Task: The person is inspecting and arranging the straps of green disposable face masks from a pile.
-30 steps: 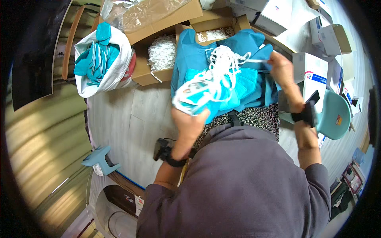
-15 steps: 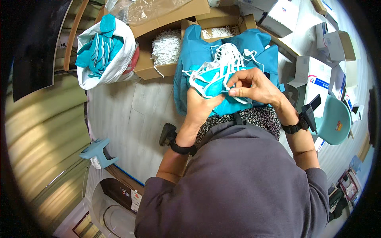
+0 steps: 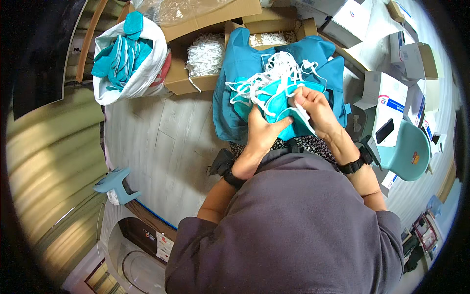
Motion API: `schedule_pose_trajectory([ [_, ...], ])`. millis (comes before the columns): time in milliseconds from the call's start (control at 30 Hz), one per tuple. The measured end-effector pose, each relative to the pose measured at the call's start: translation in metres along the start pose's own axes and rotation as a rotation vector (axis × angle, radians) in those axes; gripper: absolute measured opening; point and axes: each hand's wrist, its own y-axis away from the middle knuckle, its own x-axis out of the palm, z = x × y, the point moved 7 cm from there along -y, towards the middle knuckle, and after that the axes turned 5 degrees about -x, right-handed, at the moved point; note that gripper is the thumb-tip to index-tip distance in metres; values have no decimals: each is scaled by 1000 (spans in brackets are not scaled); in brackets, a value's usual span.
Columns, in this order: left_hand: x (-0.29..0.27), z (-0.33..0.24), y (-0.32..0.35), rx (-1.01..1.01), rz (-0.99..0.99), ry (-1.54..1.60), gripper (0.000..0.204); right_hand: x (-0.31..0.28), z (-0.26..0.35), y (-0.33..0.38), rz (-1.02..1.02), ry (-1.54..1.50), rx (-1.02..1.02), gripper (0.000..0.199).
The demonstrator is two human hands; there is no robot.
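A teal cup-shaped face mask (image 3: 289, 117) with white edging is in both my hands above my lap. My left hand (image 3: 262, 130) grips its near left side, the thumb lying across the fabric. On the other side my right hand (image 3: 318, 110) pinches the edge, where a white strip or inner face shows. More teal masks (image 3: 241, 109) lie just beyond and under it on a blue cloth (image 3: 227, 83). Their white elastic straps (image 3: 281, 66) spill in a tangled heap over the far side of that cloth.
A white sack (image 3: 156, 59) of teal masks stands at the left. Beside it a cardboard box (image 3: 178, 85) holds a pile of white straps (image 3: 205, 54). Another box (image 3: 307, 29) sits behind the cloth. White cartons (image 3: 387, 90) and a pale green chair (image 3: 409, 154) are at the right.
My right hand has lifted and turned the mask's right edge, so a white strip now shows. My left hand has shifted slightly right with the mask.
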Motion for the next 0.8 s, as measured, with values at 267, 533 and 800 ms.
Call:
schedule_pose_trajectory([
  [267, 14, -25, 17, -81, 144, 173, 60, -9, 3, 16, -191, -493, 230, 14],
  [533, -44, -36, 31, -209, -22, 239, 63, -101, 92, 13, -213, -852, -199, 14],
  [800, -33, -44, 12, 16, 16, -2, 70, -32, 101, 1, -290, 1151, -527, 22],
])
